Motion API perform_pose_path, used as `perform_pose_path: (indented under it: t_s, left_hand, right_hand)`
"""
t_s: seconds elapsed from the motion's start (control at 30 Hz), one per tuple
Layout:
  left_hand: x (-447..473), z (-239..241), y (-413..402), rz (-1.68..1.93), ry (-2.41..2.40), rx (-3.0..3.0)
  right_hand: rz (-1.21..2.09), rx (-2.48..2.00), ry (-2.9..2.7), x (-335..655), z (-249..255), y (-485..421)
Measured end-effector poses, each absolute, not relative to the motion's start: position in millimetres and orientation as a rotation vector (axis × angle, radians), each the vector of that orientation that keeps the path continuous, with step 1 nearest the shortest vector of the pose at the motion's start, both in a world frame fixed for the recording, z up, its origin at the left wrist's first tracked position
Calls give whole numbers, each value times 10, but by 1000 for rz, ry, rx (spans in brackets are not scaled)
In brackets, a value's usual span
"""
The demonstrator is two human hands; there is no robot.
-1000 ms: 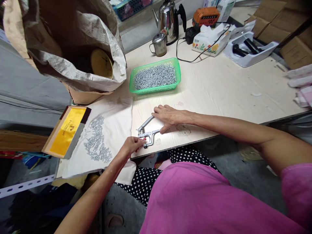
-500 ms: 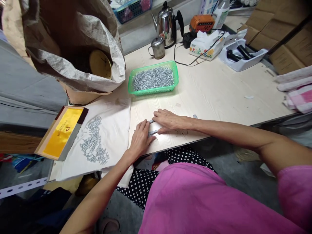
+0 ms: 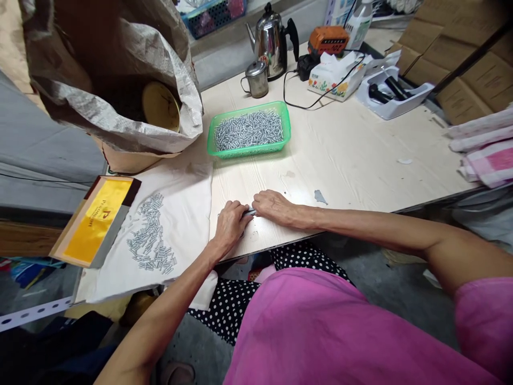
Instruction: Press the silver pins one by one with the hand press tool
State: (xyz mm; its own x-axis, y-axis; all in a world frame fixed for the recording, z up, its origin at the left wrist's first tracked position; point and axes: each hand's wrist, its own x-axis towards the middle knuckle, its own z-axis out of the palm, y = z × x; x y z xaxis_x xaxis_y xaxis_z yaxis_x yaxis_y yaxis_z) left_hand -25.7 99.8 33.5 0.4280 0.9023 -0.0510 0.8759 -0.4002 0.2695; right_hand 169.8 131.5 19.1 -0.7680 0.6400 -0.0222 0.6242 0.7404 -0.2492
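My left hand [image 3: 231,222] lies closed over the head of a metal hand press tool [image 3: 249,212] near the table's front edge. Only a short grey piece of the tool shows between my hands. My right hand [image 3: 274,206] presses down on the tool's handles, fingers curled over them. Left of my hands, a white cloth [image 3: 176,224] carries a loose pile of small metal parts [image 3: 150,240]. A green basket [image 3: 247,130] full of the same metal parts stands farther back on the table.
A big paper sack [image 3: 120,80] with a yellow bowl [image 3: 161,106] stands at the back left. A yellow-and-brown box [image 3: 94,220] lies beside the cloth. Kettle [image 3: 274,40], metal cup [image 3: 256,79], tissue box [image 3: 332,77], cable and white holder [image 3: 390,91] line the back. Folded towels [image 3: 487,144] sit right.
The tool's handles were spread apart and my left hand pinched at its head. Now both hands cover the tool and the handles are pressed together. The view has shifted slightly.
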Motion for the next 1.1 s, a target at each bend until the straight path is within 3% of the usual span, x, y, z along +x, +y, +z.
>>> perform_pose_path:
  t_s: [0.27, 0.63, 0.97, 1.1]
  left_hand:
    - [-261, 223, 682, 351, 1551, 2510]
    - [38, 47, 228, 479, 1395, 2411]
    - [-132, 283, -273, 786, 1018, 2644]
    - [-855, 475, -362, 808, 1635, 2637]
  right_hand:
    - [554, -935, -2756, 1984, 240, 1660]
    - [312, -1047, -2780, 1590, 369, 2072]
    - [94, -77, -3103, 874, 546, 1362]
    - [162, 26, -3070, 776, 407, 1370]
